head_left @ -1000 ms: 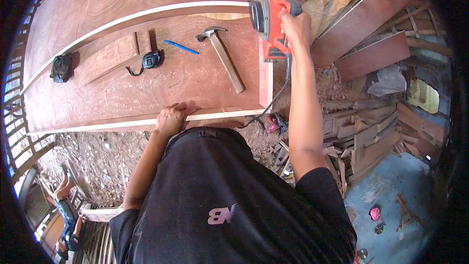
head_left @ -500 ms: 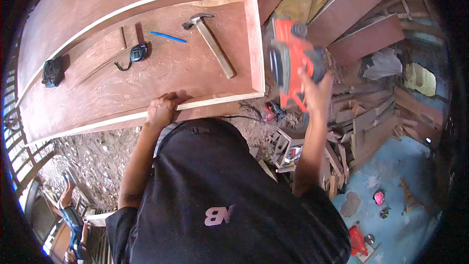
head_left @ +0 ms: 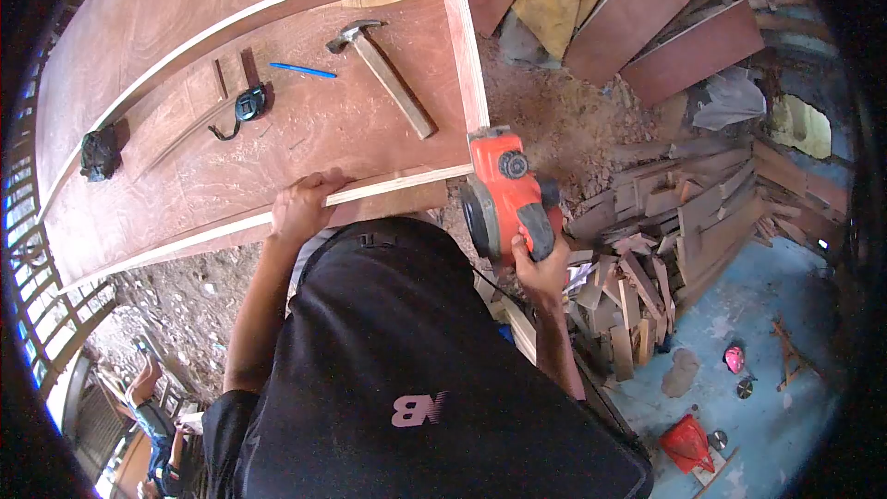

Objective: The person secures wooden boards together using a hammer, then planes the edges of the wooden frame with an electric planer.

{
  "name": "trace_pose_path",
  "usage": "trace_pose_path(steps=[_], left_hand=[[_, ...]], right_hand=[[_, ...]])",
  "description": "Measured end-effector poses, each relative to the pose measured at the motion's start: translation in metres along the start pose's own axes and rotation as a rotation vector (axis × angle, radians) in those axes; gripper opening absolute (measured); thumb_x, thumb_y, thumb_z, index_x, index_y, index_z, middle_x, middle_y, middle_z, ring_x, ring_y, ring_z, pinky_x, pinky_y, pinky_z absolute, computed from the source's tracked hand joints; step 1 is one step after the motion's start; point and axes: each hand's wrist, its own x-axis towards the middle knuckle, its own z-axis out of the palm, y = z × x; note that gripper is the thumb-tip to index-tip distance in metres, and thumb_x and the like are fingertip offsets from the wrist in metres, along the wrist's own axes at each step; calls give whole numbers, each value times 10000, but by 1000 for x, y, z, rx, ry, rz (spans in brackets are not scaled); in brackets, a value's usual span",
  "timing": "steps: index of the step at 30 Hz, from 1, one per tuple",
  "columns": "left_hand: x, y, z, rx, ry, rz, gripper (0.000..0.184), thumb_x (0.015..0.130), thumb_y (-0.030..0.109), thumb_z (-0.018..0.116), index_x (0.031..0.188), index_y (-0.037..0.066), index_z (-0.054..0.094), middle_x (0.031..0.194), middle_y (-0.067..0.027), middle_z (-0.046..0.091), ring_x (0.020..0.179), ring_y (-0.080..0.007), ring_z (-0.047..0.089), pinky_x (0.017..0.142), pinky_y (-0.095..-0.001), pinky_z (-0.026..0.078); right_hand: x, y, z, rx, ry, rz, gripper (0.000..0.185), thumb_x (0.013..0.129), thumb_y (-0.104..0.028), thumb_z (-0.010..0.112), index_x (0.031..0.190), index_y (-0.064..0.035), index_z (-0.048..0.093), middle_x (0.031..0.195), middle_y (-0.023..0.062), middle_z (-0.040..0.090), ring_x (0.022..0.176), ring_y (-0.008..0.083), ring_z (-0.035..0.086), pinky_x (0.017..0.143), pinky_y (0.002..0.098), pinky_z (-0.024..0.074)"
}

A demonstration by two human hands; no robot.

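Observation:
My right hand (head_left: 542,273) is closed around the black rear grip of an orange electric planer (head_left: 504,194). The planer's front end meets the near right corner of a shallow wooden box frame (head_left: 469,60); whether its sole rests on the edge I cannot tell. On the frame's near side wall, my left hand (head_left: 300,207) has its fingers wrapped over the top. Inside the frame lie a claw hammer (head_left: 393,79), a blue pen (head_left: 303,69), a tape measure (head_left: 248,103) and a small black bundle (head_left: 100,154).
Offcuts of wood (head_left: 637,286) are heaped to the right. Reddish boards (head_left: 693,51) lean at the back right beside a yellow sheet (head_left: 552,0). A red dustpan-like object (head_left: 686,444) lies on the blue floor (head_left: 739,333). Another person (head_left: 157,425) is at lower left.
My right hand has brought the planer leftward and down, from beyond the frame to its near right corner. My left hand keeps its hold on the near wall.

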Motion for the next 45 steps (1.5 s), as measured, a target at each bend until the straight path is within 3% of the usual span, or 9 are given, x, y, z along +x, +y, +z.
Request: trace_pose_path(steps=[5, 9, 14, 20, 27, 32, 35, 43, 45], left_hand=[[2, -4, 6, 4, 6, 13, 371, 872, 184, 739, 1229, 280, 777, 1135, -25, 752, 1023, -281, 745, 857, -428, 620], [3, 3, -2, 16, -87, -58, 379, 899, 189, 719, 1259, 296, 762, 1146, -39, 749, 1024, -293, 743, 858, -435, 618], [2, 1, -2, 21, -81, -47, 384, 910, 201, 711, 1280, 297, 750, 1160, -57, 747, 1038, -308, 738, 873, -444, 613], [1, -10, 5, 36, -113, -25, 382, 921, 300, 714, 1300, 292, 761, 1246, -71, 726, 1081, -314, 735, 897, -448, 611], [1, -16, 11, 10, -112, -7, 398, 928, 392, 718, 1315, 303, 752, 1256, -58, 733, 1086, -302, 740, 903, -438, 613], [3, -8, 2, -13, -94, -14, 391, 934, 403, 714, 1318, 336, 746, 1241, -48, 739, 1079, -298, 742, 896, -435, 615], [4, -6, -2, -1, -128, -19, 395, 925, 375, 718, 1319, 347, 744, 1236, -41, 741, 1079, -292, 741, 902, -436, 614], [6, -10, -3, 28, -108, 19, 493, 872, 162, 706, 1325, 353, 739, 1183, -46, 744, 1070, -281, 735, 907, -409, 611], [3, -10, -1, 27, -111, 29, 518, 863, 145, 708, 1333, 362, 732, 1154, -51, 742, 1052, -280, 736, 903, -406, 612]], right_hand=[[49, -52, 21, 146, -23, 59, 260, 874, -87, 779, 1077, 22, 659, 924, 129, 741, 841, 259, 728, 800, 399, 567], [82, -73, 31, 48, 11, -118, 291, 866, -67, 768, 1101, 8, 614, 918, 133, 730, 831, 263, 723, 795, 406, 562], [122, -81, 46, 18, 36, -178, 348, 850, -103, 761, 1144, 17, 618, 973, 172, 721, 885, 338, 721, 818, 438, 545], [160, -115, 56, 22, 14, -99, 278, 832, -122, 773, 1045, 33, 683, 903, 172, 742, 818, 318, 730, 765, 444, 548], [210, -158, 71, 57, 6, -118, 199, 827, -126, 738, 913, 50, 702, 703, 137, 693, 652, 212, 673, 646, 429, 525], [258, -168, 89, 70, 10, -111, 234, 799, -177, 745, 886, 40, 728, 750, 171, 726, 709, 266, 731, 692, 447, 547], [292, -170, 102, 101, 37, -231, 93, 849, -108, 709, 786, -40, 701, 619, -3, 600, 495, 99, 546, 467, 315, 423], [375, -212, 124, 115, 73, -324, 169, 836, -167, 753, 753, -28, 704, 638, 37, 634, 519, 147, 592, 489, 340, 461], [379, -204, 116, 62, 96, -301, 255, 782, -230, 758, 820, 21, 731, 729, 129, 715, 649, 249, 693, 635, 427, 534]])
